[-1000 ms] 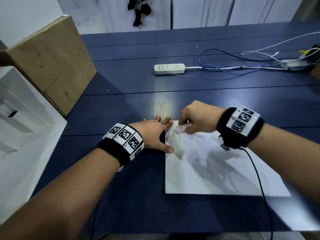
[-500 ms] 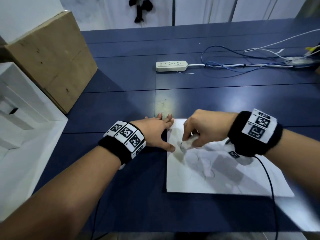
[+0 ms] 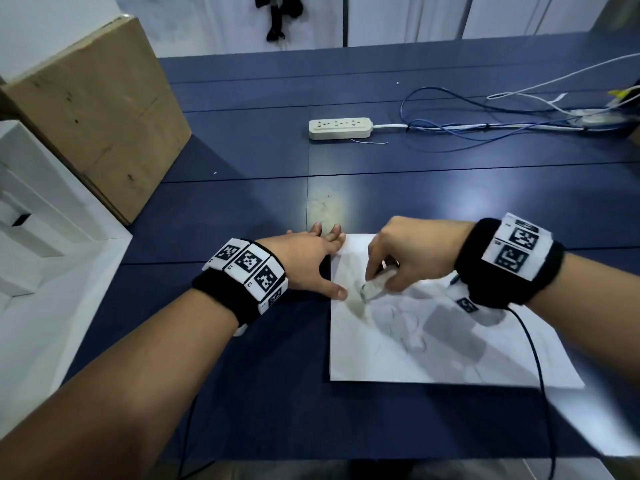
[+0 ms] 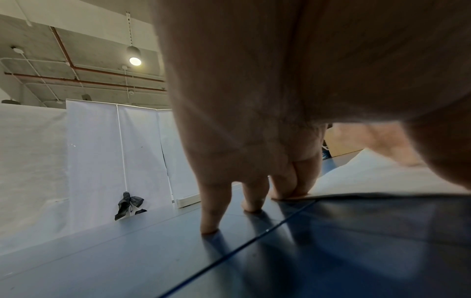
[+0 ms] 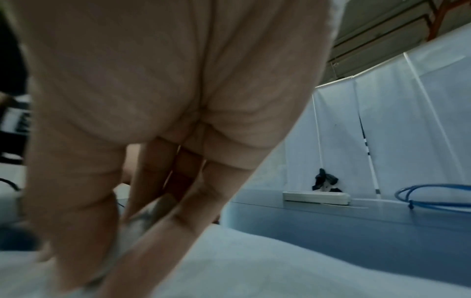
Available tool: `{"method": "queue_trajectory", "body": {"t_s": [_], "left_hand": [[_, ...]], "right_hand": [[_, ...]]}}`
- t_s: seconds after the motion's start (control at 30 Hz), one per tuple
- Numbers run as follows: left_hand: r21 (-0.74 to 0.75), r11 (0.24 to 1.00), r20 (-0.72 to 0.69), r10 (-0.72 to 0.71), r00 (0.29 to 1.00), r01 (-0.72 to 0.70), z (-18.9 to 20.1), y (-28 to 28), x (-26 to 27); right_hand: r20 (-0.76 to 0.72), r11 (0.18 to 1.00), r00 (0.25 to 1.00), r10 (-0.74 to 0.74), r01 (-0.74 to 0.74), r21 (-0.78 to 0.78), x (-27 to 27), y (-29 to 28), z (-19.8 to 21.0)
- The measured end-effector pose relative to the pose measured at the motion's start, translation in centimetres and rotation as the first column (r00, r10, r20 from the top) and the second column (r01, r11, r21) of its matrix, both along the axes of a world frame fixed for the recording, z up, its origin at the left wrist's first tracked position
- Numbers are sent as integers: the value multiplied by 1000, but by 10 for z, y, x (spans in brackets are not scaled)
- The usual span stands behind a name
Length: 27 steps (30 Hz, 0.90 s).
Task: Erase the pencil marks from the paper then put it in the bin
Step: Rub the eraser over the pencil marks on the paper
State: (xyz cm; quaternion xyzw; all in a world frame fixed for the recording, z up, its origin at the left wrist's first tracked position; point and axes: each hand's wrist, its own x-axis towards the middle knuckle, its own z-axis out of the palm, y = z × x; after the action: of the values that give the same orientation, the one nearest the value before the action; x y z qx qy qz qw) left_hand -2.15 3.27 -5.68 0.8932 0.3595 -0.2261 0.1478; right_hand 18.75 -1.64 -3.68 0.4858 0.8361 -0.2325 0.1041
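A white sheet of paper [image 3: 398, 348] with faint pencil scribbles lies flat on the blue table [image 3: 242, 202]. My right hand [image 3: 398, 265] pinches a white eraser [image 3: 372, 289] and presses its tip onto the sheet's upper left part; the right wrist view shows the eraser [image 5: 132, 227] between thumb and fingers on the paper [image 5: 280, 262]. My left hand [image 3: 311, 261] lies flat with straight fingers on the table, its thumb and forefinger resting on the sheet's left edge. In the left wrist view the fingertips [image 4: 288, 193] touch the paper [image 4: 369, 181] corner.
A white bin [image 3: 41, 271] stands at the table's left edge, with a cardboard box [image 3: 97, 109] behind it. A power strip [image 3: 341, 128] and a tangle of blue and white cables [image 3: 502, 116] lie at the back right.
My right hand has slid the eraser from the sheet's top left corner down and toward me along the paper. The left hand has stayed put on the sheet's edge.
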Motion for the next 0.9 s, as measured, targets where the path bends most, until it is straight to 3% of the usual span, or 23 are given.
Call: {"method": "queue_trajectory", "body": {"t_s": [0.13, 0.2, 0.27, 0.37, 0.57, 0.67, 0.77, 0.83, 0.9], "left_hand": [[0, 1000, -4, 2, 1000, -2, 3, -1, 1], [6, 1000, -10, -2, 1000, 2, 3, -2, 1], [4, 1000, -8, -1, 1000, 1, 2, -1, 1], [2, 1000, -5, 3, 1000, -3, 2, 0, 0], [9, 1000, -20, -2, 1000, 2, 4, -2, 1], [15, 1000, -20, -5, 1000, 5, 3, -1, 1], [13, 1000, -11, -1, 1000, 1, 1, -1, 1], [13, 1000, -12, -1, 1000, 2, 1, -1, 1], [16, 1000, -16, -6, 1000, 6, 3, -1, 2]], "right_hand": [[-27, 963, 986, -164, 166, 212, 3, 33, 1], [-21, 951, 988, -156, 156, 268, 4, 32, 0], [-18, 969, 997, -72, 75, 237, 3, 15, 2], [5, 998, 1000, 27, -28, 58, -3, -10, 8], [-15, 959, 985, -174, 173, 223, 5, 33, 3], [1, 966, 995, -102, 99, 237, 5, 23, 3], [6, 998, 999, 49, -49, 49, -2, -7, 8], [25, 999, 999, 42, -42, 23, -4, -6, 7], [15, 993, 999, -48, 46, 109, -2, 14, 2]]}}
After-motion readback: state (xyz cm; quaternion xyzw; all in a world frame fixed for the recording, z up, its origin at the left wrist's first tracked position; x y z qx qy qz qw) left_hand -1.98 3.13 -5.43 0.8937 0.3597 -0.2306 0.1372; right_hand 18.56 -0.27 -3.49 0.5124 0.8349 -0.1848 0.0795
